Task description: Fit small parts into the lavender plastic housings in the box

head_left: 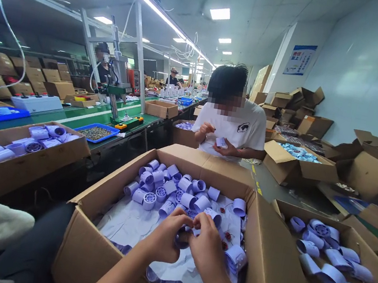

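My left hand (166,237) and my right hand (207,245) meet over an open cardboard box (91,250) in front of me. Both hands have their fingers curled around one small pale blue cylindrical fan housing (183,237), mostly hidden between them. Several more of these blue housings (170,189) lie heaped at the far end of the box on white paper sheets (131,223). A loose housing (235,258) lies just right of my right hand.
A second open box of blue housings (331,262) stands at the right. Another box (21,147) stands at the left by a green workbench (70,117). A person in a white shirt (230,124) sits opposite, handling a part. More cartons pile up along the right wall.
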Available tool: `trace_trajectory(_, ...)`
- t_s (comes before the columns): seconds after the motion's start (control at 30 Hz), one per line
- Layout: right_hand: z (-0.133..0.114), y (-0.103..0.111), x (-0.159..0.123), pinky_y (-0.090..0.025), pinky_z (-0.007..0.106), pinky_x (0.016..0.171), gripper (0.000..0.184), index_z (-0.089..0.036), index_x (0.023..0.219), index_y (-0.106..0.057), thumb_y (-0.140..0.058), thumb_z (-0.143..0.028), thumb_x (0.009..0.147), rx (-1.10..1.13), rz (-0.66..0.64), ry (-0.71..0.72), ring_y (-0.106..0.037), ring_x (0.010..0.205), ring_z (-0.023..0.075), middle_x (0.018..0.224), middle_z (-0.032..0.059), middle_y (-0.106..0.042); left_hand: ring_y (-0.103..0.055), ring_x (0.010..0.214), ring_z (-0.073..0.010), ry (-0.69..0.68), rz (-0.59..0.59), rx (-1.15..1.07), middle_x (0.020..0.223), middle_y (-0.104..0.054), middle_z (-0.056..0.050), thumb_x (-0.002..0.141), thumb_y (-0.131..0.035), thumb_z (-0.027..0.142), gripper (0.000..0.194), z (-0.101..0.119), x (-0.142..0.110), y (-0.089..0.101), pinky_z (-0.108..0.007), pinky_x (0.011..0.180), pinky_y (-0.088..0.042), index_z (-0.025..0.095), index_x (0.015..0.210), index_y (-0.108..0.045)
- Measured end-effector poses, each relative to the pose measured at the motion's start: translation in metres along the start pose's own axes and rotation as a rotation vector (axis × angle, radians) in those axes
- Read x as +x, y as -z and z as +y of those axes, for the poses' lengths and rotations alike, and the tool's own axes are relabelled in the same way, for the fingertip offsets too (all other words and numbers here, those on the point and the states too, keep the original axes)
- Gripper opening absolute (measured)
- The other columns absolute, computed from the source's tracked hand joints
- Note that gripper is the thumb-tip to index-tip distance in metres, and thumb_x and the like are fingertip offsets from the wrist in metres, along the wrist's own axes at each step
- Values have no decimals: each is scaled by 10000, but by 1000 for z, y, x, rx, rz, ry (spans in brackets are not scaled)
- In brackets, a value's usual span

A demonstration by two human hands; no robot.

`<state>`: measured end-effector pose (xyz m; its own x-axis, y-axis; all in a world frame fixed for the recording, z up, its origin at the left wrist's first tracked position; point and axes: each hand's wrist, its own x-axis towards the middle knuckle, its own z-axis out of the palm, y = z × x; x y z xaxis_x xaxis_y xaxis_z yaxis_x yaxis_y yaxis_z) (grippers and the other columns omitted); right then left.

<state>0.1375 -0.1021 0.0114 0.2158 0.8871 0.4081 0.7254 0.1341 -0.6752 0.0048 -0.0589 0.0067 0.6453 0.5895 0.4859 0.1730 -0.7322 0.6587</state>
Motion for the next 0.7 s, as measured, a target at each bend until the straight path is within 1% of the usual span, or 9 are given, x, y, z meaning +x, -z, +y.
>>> trace_trajectory(0.07, 3, -2, 0, -383, 257, 562, 303, -236, 709, -466, -448, 27, 560, 50, -38, -43, -569, 633, 170, 703, -18, -583, -478, 835, -218, 15, -60, 22, 862, -525, -37, 365, -432, 15, 594, -1, -1, 0, -288, 658, -403, 206, 922, -518)
trace_trajectory(0.17, 7, -5, -1, -368, 250, 558, 324, -235, 691, -446, -419, 44, 529, 74, -45, -45, -567, 634, 169, 679, -14, -583, -458, 782, -210, 0, -149, 95, 807, -541, -21, 364, -439, 18, 552, -2, 0, -1, -284, 624, -359, 215, 876, -503)
trace_trajectory(0.27, 11, -9, -2, -364, 247, 560, 314, -226, 678, -443, -412, 46, 523, 109, -74, -58, -565, 635, 165, 674, -14, -579, -432, 728, -200, -26, -191, 161, 770, -544, -9, 356, -436, 22, 530, -2, 1, -1, -292, 614, -327, 225, 845, -469)
trace_trajectory(0.4, 15, -10, 3, -409, 248, 577, 318, -202, 743, -515, -467, 22, 522, 329, -227, -181, -596, 646, 167, 672, -26, -603, -436, 736, -202, -25, -239, 168, 783, -551, -7, 353, -432, 19, 537, -1, 1, -2, -292, 626, -339, 231, 846, -452)
trace_trajectory(0.47, 16, -7, 6, -464, 271, 625, 492, -187, 935, -570, -528, 16, 489, 533, -380, -242, -629, 693, 178, 763, -14, -653, -454, 778, -213, -9, -259, 133, 805, -552, -14, 349, -430, 12, 528, 0, -1, -1, -292, 638, -362, 227, 830, -458)
trace_trajectory(0.53, 16, -3, 11, -503, 308, 696, 691, -187, 1146, -538, -590, -3, 482, 730, -540, -268, -658, 776, 198, 856, 7, -686, -477, 828, -224, 7, -238, 48, 857, -562, -26, 349, -425, 6, 541, 1, -2, -1, -300, 669, -399, 219, 844, -474)
trace_trajectory(0.57, 17, -1, 13, -512, 326, 741, 724, -189, 1202, -519, -619, -31, 502, 807, -580, -263, -662, 838, 209, 895, 19, -694, -490, 857, -227, 10, -196, -1, 902, -570, -35, 356, -420, 4, 566, 1, -2, 0, -313, 705, -418, 216, 877, -485)
trace_trajectory(0.63, 18, 1, 16, -499, 358, 848, 651, -196, 1210, -533, -651, -112, 576, 891, -543, -229, -642, 975, 219, 971, 41, -699, -501, 948, -239, -3, -56, -55, 1010, -576, -53, 381, -406, -2, 637, 1, -1, 2, -369, 832, -421, 215, 973, -498)
trace_trajectory(0.7, 18, 0, 18, -469, 385, 932, 546, -210, 1167, -568, -653, -171, 629, 916, -423, -208, -613, 1061, 222, 1057, 55, -690, -471, 1067, -258, -21, 50, -25, 1120, -558, -66, 411, -407, -8, 723, -1, 2, 4, -437, 961, -353, 226, 1091, -485)
